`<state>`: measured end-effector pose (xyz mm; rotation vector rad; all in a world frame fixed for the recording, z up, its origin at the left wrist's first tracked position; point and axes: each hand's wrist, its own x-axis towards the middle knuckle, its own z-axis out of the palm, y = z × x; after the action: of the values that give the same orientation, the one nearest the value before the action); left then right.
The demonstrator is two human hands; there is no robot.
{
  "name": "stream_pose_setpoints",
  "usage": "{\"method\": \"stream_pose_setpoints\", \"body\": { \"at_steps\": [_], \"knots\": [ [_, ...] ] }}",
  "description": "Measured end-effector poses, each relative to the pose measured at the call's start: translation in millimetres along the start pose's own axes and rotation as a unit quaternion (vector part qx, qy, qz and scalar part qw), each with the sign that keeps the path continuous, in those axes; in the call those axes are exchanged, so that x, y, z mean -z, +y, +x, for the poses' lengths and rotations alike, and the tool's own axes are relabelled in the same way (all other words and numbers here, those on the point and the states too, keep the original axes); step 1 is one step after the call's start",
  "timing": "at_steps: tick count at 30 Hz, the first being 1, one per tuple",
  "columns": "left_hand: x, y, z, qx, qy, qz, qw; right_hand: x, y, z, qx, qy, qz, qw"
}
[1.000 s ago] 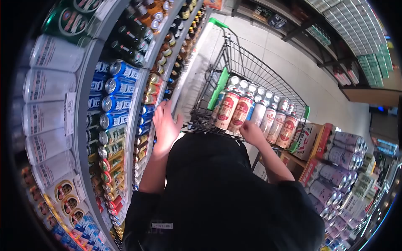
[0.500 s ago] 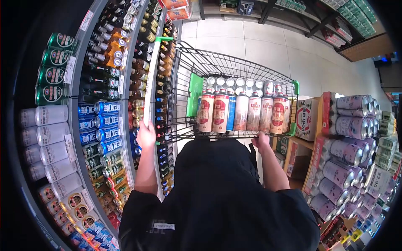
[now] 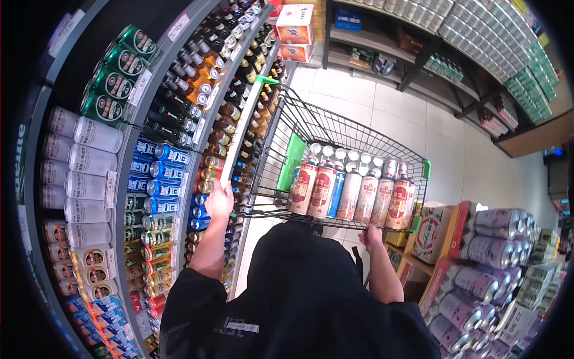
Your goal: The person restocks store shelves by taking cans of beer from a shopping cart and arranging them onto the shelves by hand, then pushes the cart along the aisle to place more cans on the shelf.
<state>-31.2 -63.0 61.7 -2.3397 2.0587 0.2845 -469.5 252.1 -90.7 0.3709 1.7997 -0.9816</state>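
Note:
A wire shopping cart with green corners stands in front of me, holding several tall cream-and-red cans, a blue can and rows of silver-topped cans. My left hand is closed round the near end of the cart's pale handle bar. At the cart's near side, below the cans, my right hand is closed against the wire rim; its fingertips are partly hidden.
Shelves of cans and bottles run along the left, close to the handle. Stacked purple cans and a wooden stand are at the right. Dark shelves line the back beyond the tiled floor.
My left hand was open beside the shelf and now grips the handle bar. My right hand stays at the cart's near side. The view has shifted and the cart's angle in it has changed.

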Motion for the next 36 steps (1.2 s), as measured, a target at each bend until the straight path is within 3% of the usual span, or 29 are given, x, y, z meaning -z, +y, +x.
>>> {"method": "stream_pose_setpoints", "body": {
  "at_steps": [15,24,36],
  "knots": [
    [-2,77,91,-0.024,0.057,-0.029,0.998,-34,-111,71,-0.042,-0.013,0.032,0.999],
    [4,140,161,-0.026,-0.010,-0.062,0.998,-49,-193,123,-0.064,-0.024,0.043,0.997],
    [2,218,260,-0.054,-0.019,-0.051,0.997,-91,-305,163,-0.063,0.016,-0.001,0.998]
  ]
}}
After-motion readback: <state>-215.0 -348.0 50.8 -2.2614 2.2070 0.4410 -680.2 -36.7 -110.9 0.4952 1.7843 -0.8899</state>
